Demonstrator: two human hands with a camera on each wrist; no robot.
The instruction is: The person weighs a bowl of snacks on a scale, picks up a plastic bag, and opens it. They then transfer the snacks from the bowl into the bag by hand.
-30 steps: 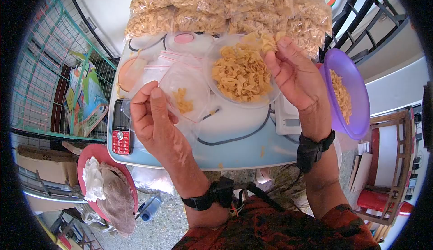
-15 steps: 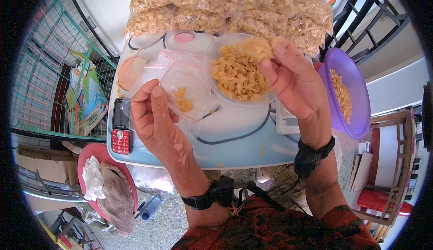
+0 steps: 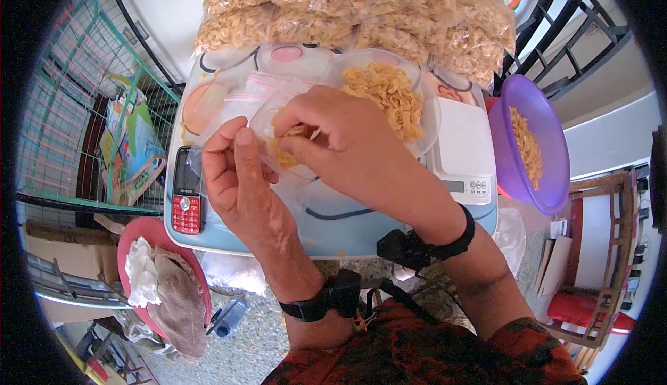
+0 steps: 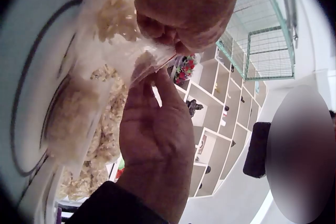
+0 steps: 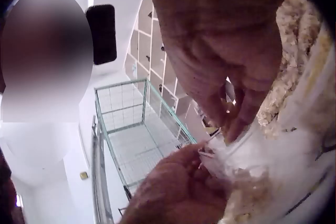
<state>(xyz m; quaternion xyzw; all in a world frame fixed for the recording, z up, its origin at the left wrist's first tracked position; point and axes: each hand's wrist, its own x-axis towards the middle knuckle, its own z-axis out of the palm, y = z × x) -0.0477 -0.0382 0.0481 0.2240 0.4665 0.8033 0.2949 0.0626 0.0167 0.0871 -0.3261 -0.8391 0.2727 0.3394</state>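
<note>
Head view: the right hand [image 3: 347,131] has moved left from the bowl [image 3: 433,115] to the plastic bag [image 3: 262,122], pinching yellow pieces [image 3: 297,131]; the left hand [image 3: 240,173] pinches the bag's edge. Left wrist, then right wrist view: both hands meet there, probably for filling.

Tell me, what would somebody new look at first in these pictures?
Probably the big pile of clear bags full of yellowish pieces, stacked along the far side of the table. Next might be the bright purple basin beside the table's right edge. Nearer the middle, the left hand holds a small clear bag while the right hand pinches some pieces over it.
</note>
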